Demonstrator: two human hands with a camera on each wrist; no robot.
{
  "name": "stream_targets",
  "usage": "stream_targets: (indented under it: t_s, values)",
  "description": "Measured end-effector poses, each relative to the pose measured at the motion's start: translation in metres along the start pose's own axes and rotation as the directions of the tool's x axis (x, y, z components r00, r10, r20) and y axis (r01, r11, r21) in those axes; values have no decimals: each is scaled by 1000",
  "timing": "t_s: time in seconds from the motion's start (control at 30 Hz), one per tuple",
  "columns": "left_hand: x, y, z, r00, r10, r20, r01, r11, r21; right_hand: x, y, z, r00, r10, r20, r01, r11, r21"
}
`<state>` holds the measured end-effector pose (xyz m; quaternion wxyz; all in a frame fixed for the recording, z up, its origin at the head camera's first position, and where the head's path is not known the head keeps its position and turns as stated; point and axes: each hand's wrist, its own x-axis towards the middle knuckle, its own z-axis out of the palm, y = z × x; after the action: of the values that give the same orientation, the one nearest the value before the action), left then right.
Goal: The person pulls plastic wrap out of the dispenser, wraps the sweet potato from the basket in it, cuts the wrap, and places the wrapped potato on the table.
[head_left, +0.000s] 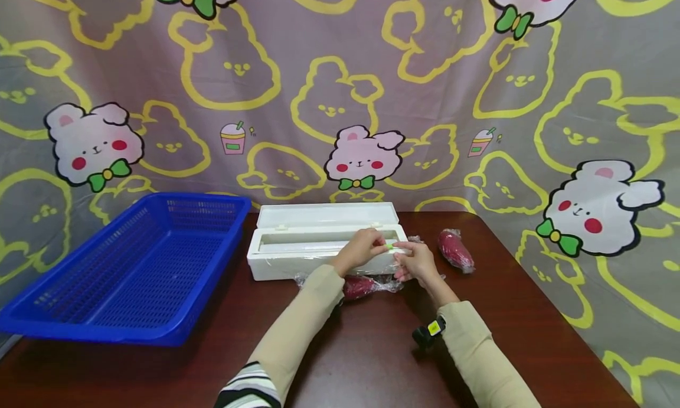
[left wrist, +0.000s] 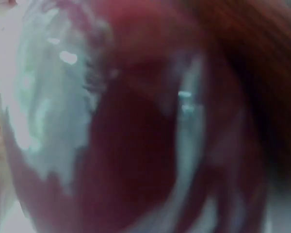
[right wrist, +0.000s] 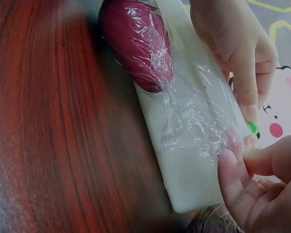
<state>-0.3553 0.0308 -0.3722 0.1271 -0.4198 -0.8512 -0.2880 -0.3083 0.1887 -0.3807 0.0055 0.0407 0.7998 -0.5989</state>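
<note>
A white cling film dispenser (head_left: 281, 269) lies with its lid raised, a film roll (head_left: 308, 247) inside. My left hand (head_left: 360, 250) reaches over its front, fingertips pinching a small green slider (right wrist: 252, 127) at the right end of the edge. Just beside it, my right hand (head_left: 417, 260) pinches the clear cling film (right wrist: 194, 124) between thumb and fingers. That film hangs over the dispenser's front to a dark-red oblong vegetable (right wrist: 138, 46) wrapped in film, below my left forearm. The same wrapped vegetable (left wrist: 136, 121) fills the left wrist view, blurred.
Another wrapped dark-red vegetable (head_left: 455, 250) lies on the brown table (head_left: 372, 361) to the right. Crumpled film (head_left: 415, 239) shows behind my right hand. A blue plastic basket (head_left: 212, 278) stands at the left. A patterned curtain (head_left: 297, 42) hangs behind the table.
</note>
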Motion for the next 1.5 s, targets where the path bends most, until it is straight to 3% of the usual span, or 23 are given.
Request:
stream_targets:
  t_s: [0.5,0.8,1.07,1.27,1.4,1.5]
  values:
    - [-2,-4,-2,999,24,27,-26,999,45,-2,0,5,999,-19,-42,19,1000,-1]
    - [-8,-7,3,999,19,-44,-20,1000,-23,-4,-2,0,996,-44,77,43,999,15]
    - [-4,-7,2,999,8,-47,-11,998,-63,-6,-10,5,993,-103,59,101,994,38]
    - [-2,-7,3,999,-35,-4,34,994,-105,1,-8,8,998,-56,-36,57,998,34]
    - [0,-3,2,997,-69,20,71,988,-138,3,-6,4,999,-19,31,18,999,43]
    - [2,2,0,993,-106,42,110,988,-106,4,-7,2,997,1,82,-6,998,59]
